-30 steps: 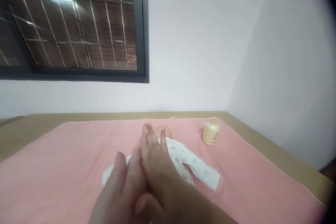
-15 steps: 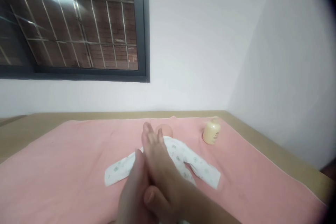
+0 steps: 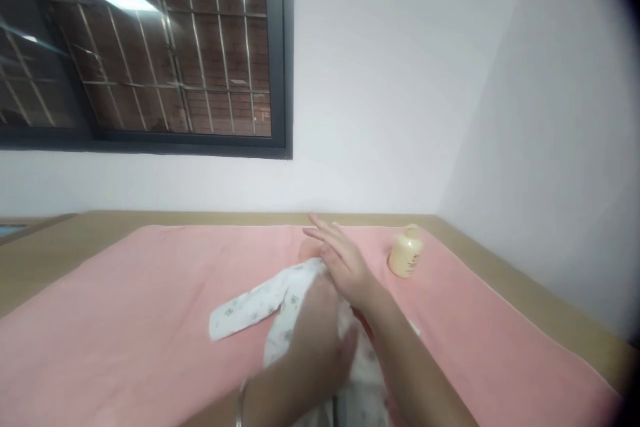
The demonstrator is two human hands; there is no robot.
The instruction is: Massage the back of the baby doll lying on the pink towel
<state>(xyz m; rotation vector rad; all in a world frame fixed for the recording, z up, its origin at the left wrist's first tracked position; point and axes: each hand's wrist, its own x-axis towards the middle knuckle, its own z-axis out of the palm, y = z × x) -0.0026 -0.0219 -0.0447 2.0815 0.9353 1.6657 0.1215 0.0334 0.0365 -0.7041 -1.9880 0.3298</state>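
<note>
My right hand (image 3: 345,265) is raised with its fingers stretched out, pointing to the upper left. Against it lies my left hand (image 3: 323,320), smeared by motion, its fingers mostly hidden; a thin bracelet (image 3: 241,403) circles that wrist. Below and behind both hands is a white baby garment (image 3: 250,310) with small printed figures, one long sleeve stretched to the left. At its top a round pinkish head (image 3: 309,249) shows, partly covered; whether it is a doll's I cannot tell. My hands and forearms hide much of the garment's middle and right side.
A pale yellow bottle (image 3: 405,254) stands at the back right on a pink cloth (image 3: 150,307). The cloth lies on a wooden-coloured surface (image 3: 110,227) against a white wall (image 3: 370,93). A dark-framed window (image 3: 283,67) with bars is at the upper left.
Both hands have moved from palm against palm, pointing up, to slanting across each other further right. The left hand has slid forward along the right. The view has shifted slightly.
</note>
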